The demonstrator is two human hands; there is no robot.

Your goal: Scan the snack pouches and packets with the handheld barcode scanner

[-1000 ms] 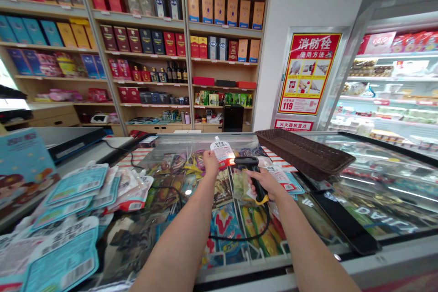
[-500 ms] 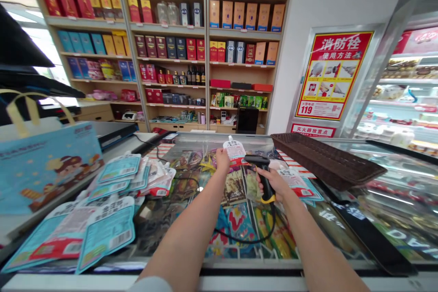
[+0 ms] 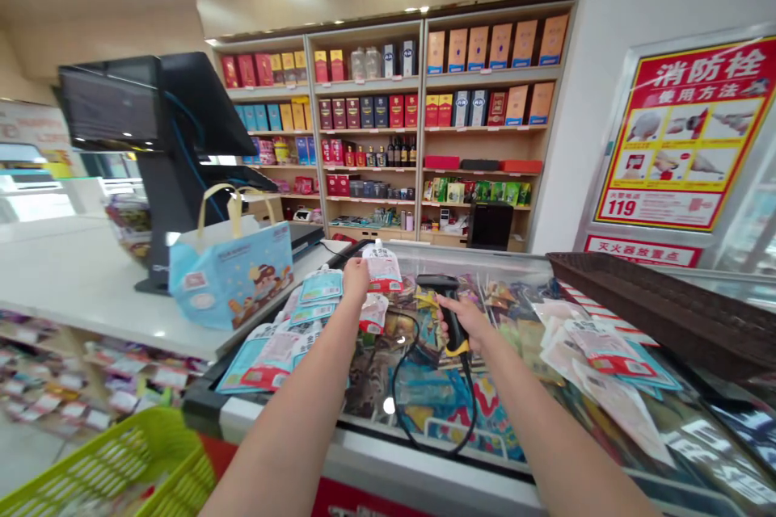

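Note:
Pinched in my left hand (image 3: 356, 279) is a white-and-red spouted pouch (image 3: 383, 270), raised above the glass top of a chest freezer (image 3: 388, 420). My right hand (image 3: 464, 321) grips a black-and-yellow barcode scanner (image 3: 452, 311), its head turned toward the pouch. The scanner's cable (image 3: 397, 388) loops down over the glass. Left of my left hand lies a pile of blue and red pouches (image 3: 276, 351), partly hidden by my forearm. More pouches (image 3: 609, 351) lie spread on the glass to the right of my right hand.
A blue paper bag (image 3: 234, 271) stands on the white counter (image 3: 73, 266), beside a black checkout screen (image 3: 112, 105). At lower left is a green basket (image 3: 115, 468). A long brown wicker tray (image 3: 660, 311) sits on the freezer's right side. Shelves of boxes (image 3: 376, 113) line the back.
My view has swung left, bringing the checkout screen and green basket into sight. The pouch in my left hand now sits closer to the left pile and farther from the scanner.

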